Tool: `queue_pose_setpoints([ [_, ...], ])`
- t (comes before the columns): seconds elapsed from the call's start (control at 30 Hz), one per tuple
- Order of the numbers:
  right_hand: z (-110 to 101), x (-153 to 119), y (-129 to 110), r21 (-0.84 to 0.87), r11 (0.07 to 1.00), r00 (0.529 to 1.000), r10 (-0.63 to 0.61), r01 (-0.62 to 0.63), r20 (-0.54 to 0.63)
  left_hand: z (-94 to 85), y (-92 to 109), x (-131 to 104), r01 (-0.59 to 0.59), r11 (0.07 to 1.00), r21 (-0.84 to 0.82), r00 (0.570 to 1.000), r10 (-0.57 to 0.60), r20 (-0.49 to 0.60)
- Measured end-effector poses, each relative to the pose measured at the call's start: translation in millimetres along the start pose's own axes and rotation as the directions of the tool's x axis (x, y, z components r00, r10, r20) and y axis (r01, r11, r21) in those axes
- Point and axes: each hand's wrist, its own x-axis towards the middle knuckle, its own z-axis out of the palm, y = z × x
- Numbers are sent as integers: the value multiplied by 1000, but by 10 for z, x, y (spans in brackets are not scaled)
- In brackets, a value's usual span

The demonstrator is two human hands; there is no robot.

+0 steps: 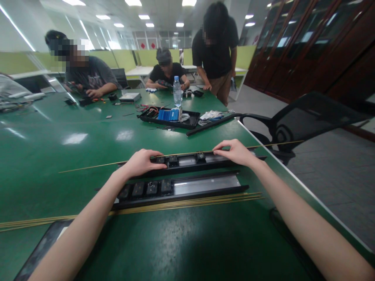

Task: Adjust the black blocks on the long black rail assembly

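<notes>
A thin brass-coloured rod (187, 153) runs lengthwise along the far black channel (187, 168), sticking out past both of its ends. My right hand (236, 152) pinches the rod between thumb and fingers, near the channel's right part. At the left part, my left hand (142, 162) is closed across the channel, thumb on the near side and fingers over the far side by the rod. Small black blocks (173, 160) sit inside this channel. Closer to me lies a second black channel (211, 191) with several black blocks (151, 188) at its left and a bare silvery strip at its right.
Several more brass rods (187, 203) lie along the near channel. Farther back are a black tray (190, 123) with blue parts, gloves (212, 117) and a water bottle (177, 91). Three people are across the green table (96, 140). An office chair (293, 121) stands right.
</notes>
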Motion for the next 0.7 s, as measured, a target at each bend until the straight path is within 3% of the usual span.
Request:
queue_pose_setpoints([
  [0.7, -57, -9, 71, 20, 1000, 1000, 21, -21, 18, -45, 25, 6, 11, 996, -86, 999, -8, 36],
])
